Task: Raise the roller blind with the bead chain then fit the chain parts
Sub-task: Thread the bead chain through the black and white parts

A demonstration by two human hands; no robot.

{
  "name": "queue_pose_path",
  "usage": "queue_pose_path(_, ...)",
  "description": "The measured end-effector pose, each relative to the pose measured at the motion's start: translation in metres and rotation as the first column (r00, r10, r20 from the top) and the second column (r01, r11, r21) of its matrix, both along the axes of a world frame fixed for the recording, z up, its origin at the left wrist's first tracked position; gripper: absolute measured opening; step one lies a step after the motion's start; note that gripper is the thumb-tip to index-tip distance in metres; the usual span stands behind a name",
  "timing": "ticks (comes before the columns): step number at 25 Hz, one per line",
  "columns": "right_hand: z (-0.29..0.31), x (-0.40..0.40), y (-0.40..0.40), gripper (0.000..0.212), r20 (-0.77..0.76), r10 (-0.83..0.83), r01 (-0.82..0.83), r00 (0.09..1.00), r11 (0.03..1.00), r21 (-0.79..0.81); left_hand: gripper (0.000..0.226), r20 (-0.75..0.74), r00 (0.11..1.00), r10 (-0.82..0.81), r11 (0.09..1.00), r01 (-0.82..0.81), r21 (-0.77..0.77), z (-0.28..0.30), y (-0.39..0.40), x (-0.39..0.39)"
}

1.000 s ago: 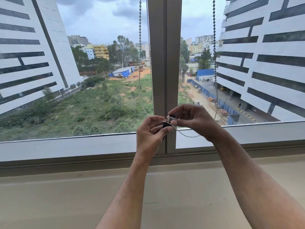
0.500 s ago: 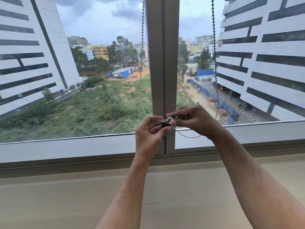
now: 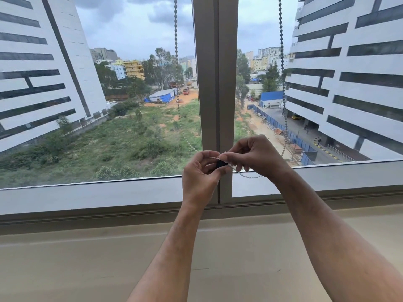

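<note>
My left hand [image 3: 201, 173] was curled with thumb and forefinger pinching a small black chain part [image 3: 221, 164], and my right hand [image 3: 255, 155] met it fingertip to fingertip, pinching the white bead chain [image 3: 250, 176] right at that part. The part sat between the two hands, just in front of the window mullion [image 3: 214, 83], so neither hand was nearer; the short run of beads across it lay left to right. I judged the coming move turned on seating those beads along the part's slot, though the slot itself was hidden by my fingers. From the right hand the chain sagged right, then rose up the far pane; a second strand hung left of the mullion. I could read no brand, label or writing anywhere.
</note>
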State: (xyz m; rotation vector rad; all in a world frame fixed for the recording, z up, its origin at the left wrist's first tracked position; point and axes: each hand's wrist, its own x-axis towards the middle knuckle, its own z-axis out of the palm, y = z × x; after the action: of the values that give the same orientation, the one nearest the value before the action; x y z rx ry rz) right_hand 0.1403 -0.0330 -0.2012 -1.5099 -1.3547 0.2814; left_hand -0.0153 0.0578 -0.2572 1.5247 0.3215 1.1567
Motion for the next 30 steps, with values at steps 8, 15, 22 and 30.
queue_pose_path(8,0.002,0.01,-0.007,0.024,0.017,0.199,-0.199,0.98,0.98,0.003,0.032,0.012,1.0,-0.023,0.997,0.024,-0.071,0.004,-0.003,-0.001)
queue_pose_path(15,0.0,0.019,-0.007,0.035,0.03,0.287,-0.286,0.957,0.958,-0.023,0.033,0.006,0.999,-0.044,0.989,0.044,-0.143,0.005,-0.003,-0.001)
queue_pose_path(22,0.0,0.015,0.001,0.033,0.021,0.163,-0.162,0.986,0.986,-0.046,0.041,-0.054,0.998,0.025,1.0,-0.026,-0.013,0.0,-0.004,0.005)
queue_pose_path(30,-0.014,0.009,0.003,0.026,-0.133,0.125,-0.125,0.983,0.992,0.007,0.049,-0.081,0.988,0.132,0.991,-0.128,0.043,-0.009,-0.004,0.008)
